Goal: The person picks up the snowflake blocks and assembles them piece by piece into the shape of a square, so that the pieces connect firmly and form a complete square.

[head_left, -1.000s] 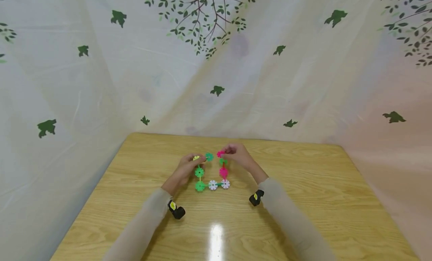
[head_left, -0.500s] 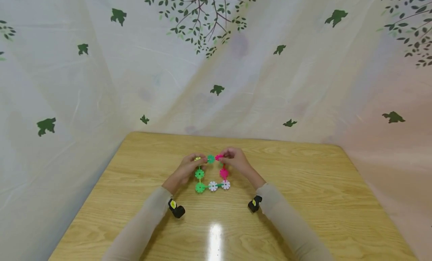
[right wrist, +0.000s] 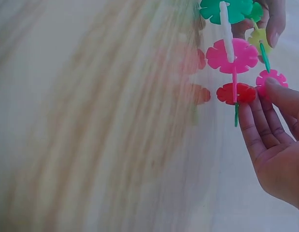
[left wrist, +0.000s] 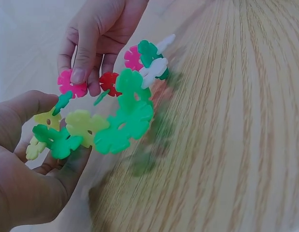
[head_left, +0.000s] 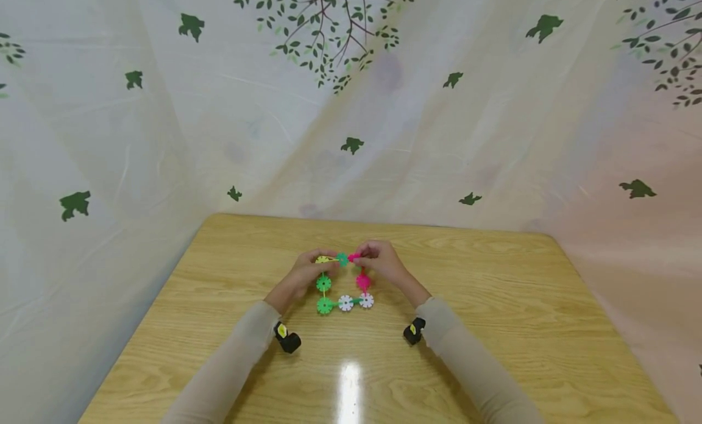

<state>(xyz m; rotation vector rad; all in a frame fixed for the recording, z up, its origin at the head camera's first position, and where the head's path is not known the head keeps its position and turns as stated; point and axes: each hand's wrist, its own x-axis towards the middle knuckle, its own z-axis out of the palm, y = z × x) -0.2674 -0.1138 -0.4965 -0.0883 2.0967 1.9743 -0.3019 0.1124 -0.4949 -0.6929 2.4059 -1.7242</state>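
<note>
Flower-shaped interlocking discs form a squarish loop in the head view, held a little above the table. My left hand point(head_left: 298, 276) grips its far left corner, around yellow discs point(left wrist: 47, 119). Between thumb and fingers, my right hand point(head_left: 388, 264) pinches a pink disc point(left wrist: 72, 86) at the far right corner. A teal disc point(head_left: 342, 259) reaches from the left side to that pink disc's edge; whether they interlock I cannot tell. Green discs point(head_left: 324, 283) make up the left side, white discs point(head_left: 345, 303) the near side. A red disc point(right wrist: 235, 93) hangs close to my right fingertips.
The wooden table point(head_left: 493, 326) spreads around both hands, with a bright light reflection near its front. Behind it hangs a pale cloth point(head_left: 411, 137) printed with leaves and birds. Each sleeve cuff carries a small black camera point(head_left: 287, 339).
My right hand has moved slightly left and nearer with the pink disc, bringing it against the teal disc. The left fingers have shifted slightly, showing more of the yellow disc.
</note>
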